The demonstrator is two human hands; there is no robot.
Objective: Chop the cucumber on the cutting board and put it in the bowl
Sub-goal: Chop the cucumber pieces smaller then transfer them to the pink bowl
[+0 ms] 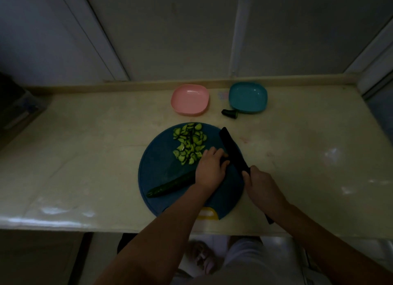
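On the round cutting board (157,169), the left hand (210,167) curls its fingers over the cucumber (172,184), holding it down. The right hand (261,186) grips the handle of the black knife (232,149), whose blade is just beside the left fingers. Cut slices (189,143) lie heaped farther back; a pink bowl (190,99) and a teal bowl (247,97) stand behind on the counter (85,146)

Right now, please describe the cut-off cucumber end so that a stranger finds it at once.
On the pale counter, a pink bowl and a teal bowl stand at the far side. The cucumber end lies at the teal bowl's near left corner. Unlike the slices and the long cucumber, it is a short dark stub off the cutting board.
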